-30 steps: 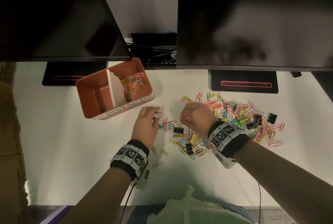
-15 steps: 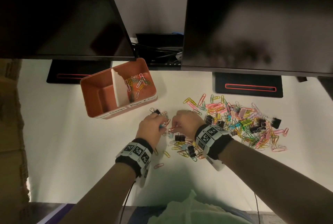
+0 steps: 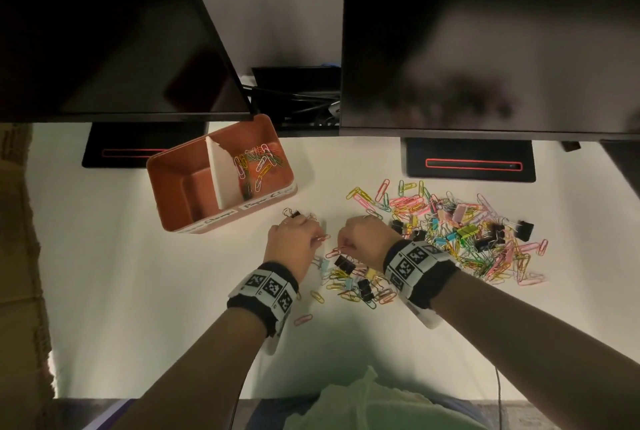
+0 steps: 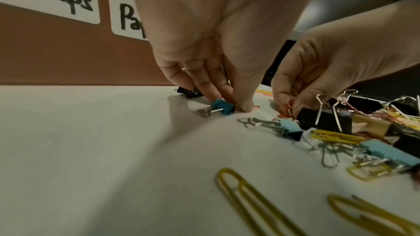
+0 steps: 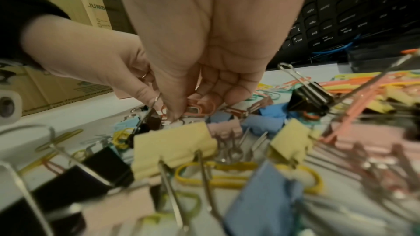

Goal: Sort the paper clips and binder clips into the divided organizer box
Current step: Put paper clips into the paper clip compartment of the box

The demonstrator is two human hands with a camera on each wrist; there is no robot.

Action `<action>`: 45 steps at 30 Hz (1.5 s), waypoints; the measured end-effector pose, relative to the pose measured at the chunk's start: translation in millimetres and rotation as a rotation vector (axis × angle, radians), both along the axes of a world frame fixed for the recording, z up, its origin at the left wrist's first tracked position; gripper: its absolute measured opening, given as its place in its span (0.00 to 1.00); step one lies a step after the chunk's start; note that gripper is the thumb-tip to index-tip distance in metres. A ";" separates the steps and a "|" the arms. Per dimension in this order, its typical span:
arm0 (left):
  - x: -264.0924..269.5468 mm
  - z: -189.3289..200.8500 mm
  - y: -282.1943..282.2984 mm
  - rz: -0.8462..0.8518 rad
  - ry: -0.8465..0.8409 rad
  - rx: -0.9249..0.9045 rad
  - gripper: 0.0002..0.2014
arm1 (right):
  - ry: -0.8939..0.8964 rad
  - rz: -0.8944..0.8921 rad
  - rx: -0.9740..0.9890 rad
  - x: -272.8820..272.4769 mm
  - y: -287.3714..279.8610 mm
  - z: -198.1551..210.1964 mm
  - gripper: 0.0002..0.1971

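The orange organizer box (image 3: 221,208) stands at the left. Its right compartment holds several coloured paper clips (image 3: 258,164) and its left one is bare. My left hand (image 3: 298,239) (image 4: 232,103) has its fingertips down on the table and pinches a pink paper clip (image 3: 322,238). A teal binder clip (image 4: 221,108) lies against its fingers. My right hand (image 3: 360,239) (image 5: 193,109) pinches salmon paper clips (image 5: 201,105) at the near edge of the mixed clip pile (image 3: 460,235). A black binder clip (image 3: 294,214) lies just beyond the left fingers.
Two dark monitors hang over the back of the desk on black stands (image 3: 471,159). A keyboard (image 5: 354,15) lies behind the pile. A cardboard box (image 5: 68,60) stands at the left. Loose yellow paper clips (image 4: 250,195) lie near my left wrist.
My right hand has slid left, close to the left hand, and both have come down onto the near clips. A black binder clip now shows beyond the left fingers.
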State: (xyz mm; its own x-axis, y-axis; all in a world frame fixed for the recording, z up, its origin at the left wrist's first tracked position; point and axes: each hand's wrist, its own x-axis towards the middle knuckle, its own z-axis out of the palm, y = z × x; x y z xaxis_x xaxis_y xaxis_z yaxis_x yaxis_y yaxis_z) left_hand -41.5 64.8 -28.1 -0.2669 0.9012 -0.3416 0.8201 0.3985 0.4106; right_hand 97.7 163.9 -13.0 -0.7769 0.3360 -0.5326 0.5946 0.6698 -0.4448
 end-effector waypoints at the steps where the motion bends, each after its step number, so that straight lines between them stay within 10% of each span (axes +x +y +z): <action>1: 1.0 0.2 0.3 0.008 0.005 -0.002 0.06 | 0.001 -0.007 -0.003 0.8 -0.1 -0.4 0.11; 19: -5.6 17.1 14.0 -0.139 -0.038 -0.220 0.05 | 0.083 0.161 -0.046 -4.2 -5.1 1.2 0.07; 28: -37.7 26.7 -25.6 0.012 -0.307 0.025 0.03 | -0.005 0.066 -0.111 -3.9 -3.2 3.4 0.11; 45: -17.5 4.0 -71.7 -0.170 -0.146 -0.080 0.06 | 0.102 0.045 -0.076 16.4 -22.4 17.9 0.06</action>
